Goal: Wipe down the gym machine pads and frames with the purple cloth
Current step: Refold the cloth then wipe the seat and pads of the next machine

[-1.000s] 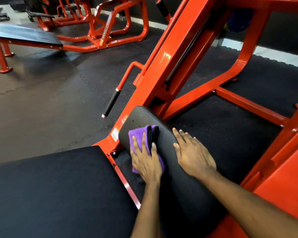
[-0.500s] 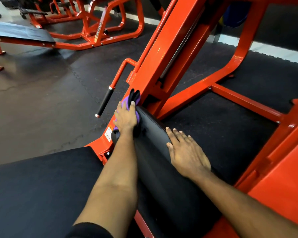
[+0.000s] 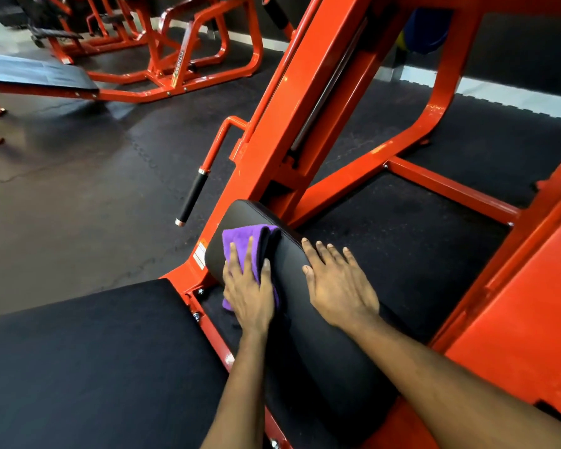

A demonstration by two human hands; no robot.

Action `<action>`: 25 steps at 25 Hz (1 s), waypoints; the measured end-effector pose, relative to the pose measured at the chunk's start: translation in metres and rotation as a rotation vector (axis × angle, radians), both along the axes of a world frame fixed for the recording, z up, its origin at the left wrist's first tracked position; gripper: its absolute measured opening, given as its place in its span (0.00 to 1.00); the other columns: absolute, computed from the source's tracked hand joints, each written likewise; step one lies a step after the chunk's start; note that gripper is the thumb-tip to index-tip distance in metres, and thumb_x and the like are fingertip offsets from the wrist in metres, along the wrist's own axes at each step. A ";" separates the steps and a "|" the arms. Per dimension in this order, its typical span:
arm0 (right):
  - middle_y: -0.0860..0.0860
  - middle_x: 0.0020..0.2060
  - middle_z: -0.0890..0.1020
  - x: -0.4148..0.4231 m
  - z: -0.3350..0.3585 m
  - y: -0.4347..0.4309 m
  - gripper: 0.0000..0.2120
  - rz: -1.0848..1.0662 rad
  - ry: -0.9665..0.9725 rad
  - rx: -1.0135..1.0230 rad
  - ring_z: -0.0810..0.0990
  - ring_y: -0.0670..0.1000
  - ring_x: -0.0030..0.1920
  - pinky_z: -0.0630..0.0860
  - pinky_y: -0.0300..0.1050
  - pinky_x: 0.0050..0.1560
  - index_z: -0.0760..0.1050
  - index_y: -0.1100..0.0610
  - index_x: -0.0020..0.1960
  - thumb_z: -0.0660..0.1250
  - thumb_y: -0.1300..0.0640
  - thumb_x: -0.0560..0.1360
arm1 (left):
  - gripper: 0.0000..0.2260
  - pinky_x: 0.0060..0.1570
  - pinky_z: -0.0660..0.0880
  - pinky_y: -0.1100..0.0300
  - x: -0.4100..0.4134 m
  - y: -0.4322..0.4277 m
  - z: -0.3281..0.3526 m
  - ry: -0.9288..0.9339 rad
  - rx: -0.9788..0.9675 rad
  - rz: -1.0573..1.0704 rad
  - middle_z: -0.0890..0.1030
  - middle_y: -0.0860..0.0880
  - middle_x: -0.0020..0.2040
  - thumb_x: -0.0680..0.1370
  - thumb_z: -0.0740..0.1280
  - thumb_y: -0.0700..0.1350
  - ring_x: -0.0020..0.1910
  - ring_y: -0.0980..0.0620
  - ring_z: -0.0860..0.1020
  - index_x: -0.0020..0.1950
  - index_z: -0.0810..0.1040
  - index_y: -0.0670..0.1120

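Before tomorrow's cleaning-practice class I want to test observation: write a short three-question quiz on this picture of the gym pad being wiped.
1. True or false: the left hand presses the purple cloth onto the black pad.
2. Multiple choice: the right hand is A) gripping a dumbbell, B) resting flat on the pad, C) holding a spray bottle.
3. Fill in: the machine's frame is painted ____.
Key: 1 true; 2 B; 3 orange-red.
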State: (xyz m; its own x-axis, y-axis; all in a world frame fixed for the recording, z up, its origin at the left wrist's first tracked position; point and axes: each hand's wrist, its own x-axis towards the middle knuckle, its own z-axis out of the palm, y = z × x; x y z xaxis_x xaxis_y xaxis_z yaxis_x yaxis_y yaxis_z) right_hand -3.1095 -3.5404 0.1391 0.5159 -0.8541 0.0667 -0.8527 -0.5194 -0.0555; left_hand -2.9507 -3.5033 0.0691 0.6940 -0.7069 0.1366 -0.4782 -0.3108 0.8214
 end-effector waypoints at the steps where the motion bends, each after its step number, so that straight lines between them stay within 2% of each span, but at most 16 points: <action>1: 0.56 0.77 0.67 0.000 0.000 0.001 0.32 -0.004 0.005 -0.003 0.65 0.56 0.77 0.58 0.57 0.78 0.51 0.53 0.82 0.36 0.45 0.80 | 0.30 0.72 0.59 0.43 0.000 -0.008 0.007 -0.086 0.007 -0.048 0.55 0.54 0.81 0.78 0.55 0.64 0.77 0.48 0.57 0.80 0.56 0.60; 3: 0.56 0.76 0.68 0.000 0.000 0.000 0.32 -0.008 0.009 -0.008 0.65 0.57 0.77 0.58 0.58 0.77 0.51 0.53 0.82 0.37 0.45 0.80 | 0.26 0.74 0.56 0.41 0.006 -0.036 0.023 -0.212 0.042 -0.136 0.51 0.55 0.82 0.80 0.56 0.62 0.78 0.43 0.54 0.78 0.59 0.62; 7: 0.56 0.76 0.68 -0.001 -0.003 -0.002 0.31 -0.007 0.008 -0.016 0.65 0.57 0.77 0.59 0.59 0.77 0.51 0.53 0.82 0.38 0.45 0.81 | 0.23 0.74 0.51 0.36 0.049 -0.088 0.037 -0.244 0.136 -0.149 0.50 0.54 0.82 0.81 0.56 0.62 0.79 0.41 0.50 0.76 0.66 0.58; 10: 0.56 0.77 0.67 -0.001 -0.004 -0.002 0.30 -0.007 0.009 -0.023 0.64 0.56 0.77 0.58 0.58 0.78 0.50 0.53 0.82 0.37 0.45 0.82 | 0.25 0.73 0.53 0.34 0.079 -0.112 0.041 -0.100 0.131 -0.097 0.53 0.54 0.81 0.81 0.56 0.63 0.79 0.42 0.53 0.77 0.64 0.58; 12: 0.56 0.77 0.67 -0.002 -0.006 -0.003 0.30 -0.005 0.009 -0.027 0.64 0.56 0.77 0.57 0.58 0.78 0.49 0.53 0.82 0.38 0.45 0.82 | 0.29 0.73 0.54 0.34 0.084 -0.113 0.041 -0.001 0.110 -0.029 0.56 0.53 0.81 0.81 0.56 0.64 0.79 0.43 0.54 0.79 0.61 0.54; 15: 0.56 0.77 0.67 -0.002 -0.005 -0.002 0.30 -0.002 0.017 -0.029 0.64 0.56 0.77 0.57 0.58 0.78 0.49 0.53 0.82 0.38 0.45 0.82 | 0.28 0.73 0.54 0.35 0.084 -0.096 0.030 0.064 0.084 0.052 0.58 0.52 0.80 0.82 0.55 0.63 0.77 0.43 0.58 0.79 0.61 0.52; 17: 0.56 0.76 0.68 -0.001 -0.005 -0.002 0.30 -0.002 0.011 -0.034 0.64 0.57 0.77 0.57 0.59 0.78 0.50 0.53 0.82 0.38 0.45 0.82 | 0.28 0.73 0.55 0.38 0.082 -0.075 0.015 0.107 0.077 0.110 0.58 0.52 0.80 0.82 0.55 0.62 0.77 0.41 0.59 0.79 0.60 0.51; 21: 0.57 0.76 0.68 -0.001 -0.004 0.000 0.30 -0.005 0.017 -0.042 0.65 0.57 0.77 0.58 0.59 0.78 0.50 0.53 0.82 0.37 0.45 0.82 | 0.28 0.73 0.58 0.50 0.074 -0.030 -0.024 0.272 0.032 0.193 0.56 0.48 0.81 0.84 0.57 0.57 0.77 0.44 0.60 0.81 0.57 0.45; 25: 0.57 0.76 0.68 -0.001 -0.004 0.000 0.30 -0.007 0.025 -0.042 0.64 0.57 0.77 0.57 0.59 0.78 0.49 0.53 0.82 0.38 0.45 0.82 | 0.24 0.75 0.59 0.50 0.074 -0.018 -0.041 0.454 -0.152 0.241 0.66 0.45 0.77 0.84 0.59 0.50 0.76 0.45 0.64 0.79 0.61 0.45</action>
